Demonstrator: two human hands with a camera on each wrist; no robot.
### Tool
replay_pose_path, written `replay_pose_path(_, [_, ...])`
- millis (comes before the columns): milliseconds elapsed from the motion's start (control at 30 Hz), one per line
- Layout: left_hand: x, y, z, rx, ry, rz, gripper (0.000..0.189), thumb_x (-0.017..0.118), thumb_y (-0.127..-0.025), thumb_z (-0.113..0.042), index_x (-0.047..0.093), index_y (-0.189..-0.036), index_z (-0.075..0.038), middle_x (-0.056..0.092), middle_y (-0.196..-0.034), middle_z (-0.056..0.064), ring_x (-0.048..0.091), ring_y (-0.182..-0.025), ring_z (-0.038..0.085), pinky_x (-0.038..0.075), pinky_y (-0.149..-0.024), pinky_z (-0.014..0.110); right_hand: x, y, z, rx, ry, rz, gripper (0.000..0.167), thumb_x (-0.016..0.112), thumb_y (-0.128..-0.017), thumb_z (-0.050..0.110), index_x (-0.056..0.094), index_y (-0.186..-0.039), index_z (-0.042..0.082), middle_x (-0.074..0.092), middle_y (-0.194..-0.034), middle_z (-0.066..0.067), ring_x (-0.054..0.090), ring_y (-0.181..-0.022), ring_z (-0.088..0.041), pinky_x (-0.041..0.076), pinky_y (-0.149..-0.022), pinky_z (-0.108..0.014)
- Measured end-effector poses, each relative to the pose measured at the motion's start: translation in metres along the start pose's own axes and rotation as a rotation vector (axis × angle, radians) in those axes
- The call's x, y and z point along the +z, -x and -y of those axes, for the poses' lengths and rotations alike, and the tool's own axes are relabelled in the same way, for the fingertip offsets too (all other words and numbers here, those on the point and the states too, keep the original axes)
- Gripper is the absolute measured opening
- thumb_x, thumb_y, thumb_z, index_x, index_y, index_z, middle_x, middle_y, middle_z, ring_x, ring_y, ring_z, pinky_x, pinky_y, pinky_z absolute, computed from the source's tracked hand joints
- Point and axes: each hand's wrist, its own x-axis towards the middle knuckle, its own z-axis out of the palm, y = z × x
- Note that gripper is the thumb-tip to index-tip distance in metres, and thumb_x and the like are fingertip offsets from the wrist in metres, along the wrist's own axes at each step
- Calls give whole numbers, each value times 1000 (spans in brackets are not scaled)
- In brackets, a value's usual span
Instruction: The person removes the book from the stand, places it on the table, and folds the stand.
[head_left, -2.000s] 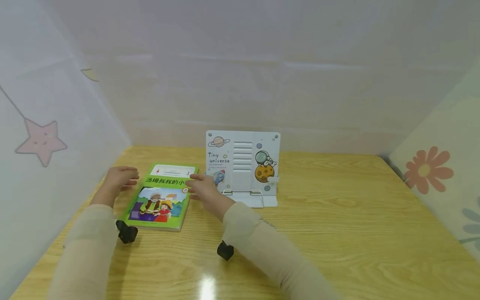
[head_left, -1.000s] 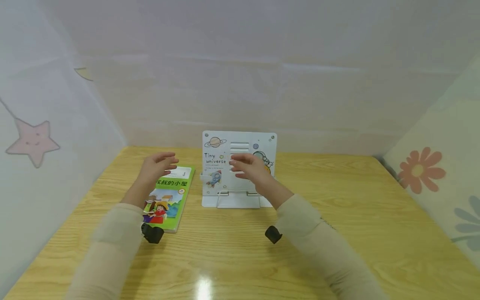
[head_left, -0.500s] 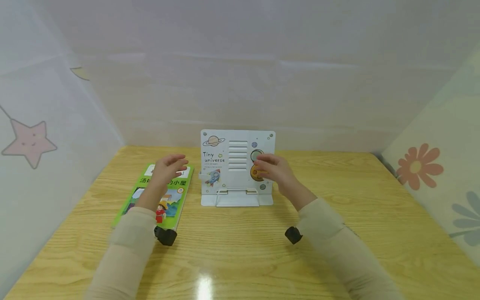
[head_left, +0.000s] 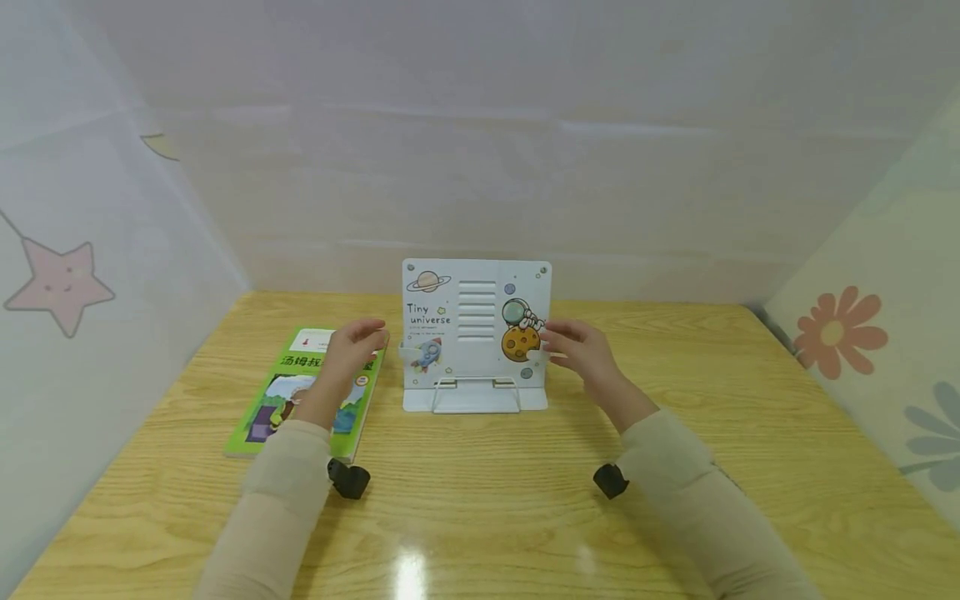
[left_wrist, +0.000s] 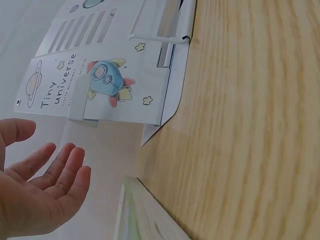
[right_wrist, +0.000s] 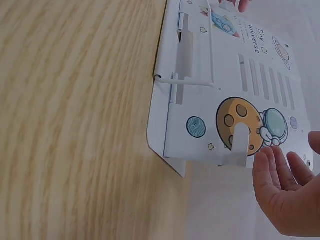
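"Tiny universe" is printed on the white bookstand (head_left: 476,358), set on the table (head_left: 480,508) between the left hand (head_left: 351,346) and the right hand (head_left: 588,354); fingers are loosely spread, nothing being held. On the green book (head_left: 300,372), left of it, "汤姆叔" can be read.

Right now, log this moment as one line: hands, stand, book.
left hand: empty, apart from stand; right hand: empty, at stand's right edge, contact unclear; stand: standing on table; book: flat on table, left of stand
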Motion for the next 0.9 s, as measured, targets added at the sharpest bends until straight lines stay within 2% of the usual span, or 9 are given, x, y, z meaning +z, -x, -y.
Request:
replay_pose_path(133, [6, 0, 2, -19, 10, 20, 38, 51, -86, -12, 44, -120, 4, 46, -116, 21, 45, -103, 32, 36, -89, 42, -2, -1, -8, -23, 26, -52, 35, 53, -85, 10, 47, -115, -8, 49, -112, -22, 49, -99, -35, 44, -81, -37])
replay_pose_path(233, [11, 1, 3, -7, -3, 23, 40, 52, -85, -11, 43, -120, 6, 47, -115, 23, 45, -103, 33, 36, -89, 42, -2, -2, -14, -51, 36, -121, 32, 53, -85, 8, 48, -113, -8, 51, -109, -23, 50, -97, -33, 44, -81, -38])
replay_pose_path(300, [14, 1, 5, 1, -32, 21, 41, 54, -84, -12, 44, -120, 6, 48, -114, 22, 46, -103, 32, 37, -88, 41, -1, -3, -18, -68, 46, -171, 30, 53, -84, 6, 50, -111, -8, 52, -106, -22, 52, -93, -29, 44, -80, -37])
replay_pose_path(400, [19, 2, 7, 13, -92, 11, 43, 56, -83, -14, 45, -119, 6, 50, -113, 21, 48, -101, 30, 39, -86, 38, 1, -5, -23, -88, 83, -215, 30, 54, -83, 4, 50, -110, -8, 54, -100, -21, 51, -88, -22, 46, -74, -30])
replay_pose_path(467, [23, 1, 8, 11, -133, 2, 42, 57, -82, -16, 47, -118, 4, 52, -111, 20, 49, -100, 28, 41, -84, 35, 3, -6, -25, -83, 124, -212, 32, 55, -83, 6, 49, -111, -8, 54, -99, -19, 50, -87, -19, 45, -70, -23])
replay_pose_path(567, [27, 2, 10, 4, -153, 0, 41, 58, -81, -16, 49, -117, 3, 52, -110, 18, 49, -99, 27, 42, -82, 33, 5, -9, -28, -70, 168, -195, 34, 56, -83, 7, 49, -112, -8, 54, -100, -19, 49, -89, -21, 44, -68, -21])
replay_pose_path(667, [31, 2, 10, -9, -155, 2, 41, 58, -81, -15, 49, -117, 2, 51, -113, 17, 49, -100, 27, 42, -82, 33, 8, -11, -32, -47, 185, -186, 33, 56, -82, 9, 50, -111, -8, 54, -101, -20, 49, -91, -24, 44, -72, -25])
replay_pose_path(900, [39, 1, 11, 13, -180, -23, 38, 59, -79, -11, 51, -114, 2, 53, -111, 17, 51, -98, 28, 42, -81, 35, 11, -15, -36, -22, 218, -160, 36, 57, -81, 12, 50, -112, -7, 52, -105, -20, 47, -97, -27, 42, -81, -34])
